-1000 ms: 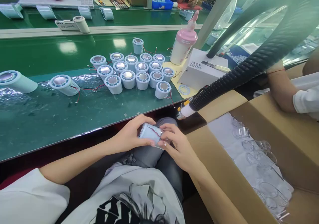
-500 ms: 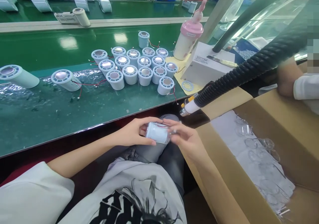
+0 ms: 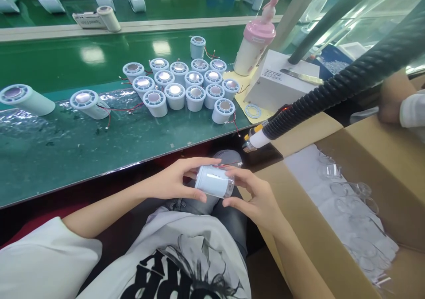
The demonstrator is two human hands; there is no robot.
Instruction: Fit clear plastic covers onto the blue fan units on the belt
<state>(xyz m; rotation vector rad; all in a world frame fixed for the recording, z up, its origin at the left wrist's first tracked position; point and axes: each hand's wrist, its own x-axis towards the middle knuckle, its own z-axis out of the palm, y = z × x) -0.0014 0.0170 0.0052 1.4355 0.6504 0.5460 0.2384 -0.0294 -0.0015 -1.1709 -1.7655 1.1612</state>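
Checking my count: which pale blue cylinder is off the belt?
The cylinder gripped between the left hand and right hand, in front of the table edge; every other one stands or lies on the green belt.

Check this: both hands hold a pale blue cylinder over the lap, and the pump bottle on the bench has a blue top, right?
No: the head view shows the pump bottle on the bench has a pink top, not blue. The left hand and right hand do hold the pale blue cylinder over the lap.
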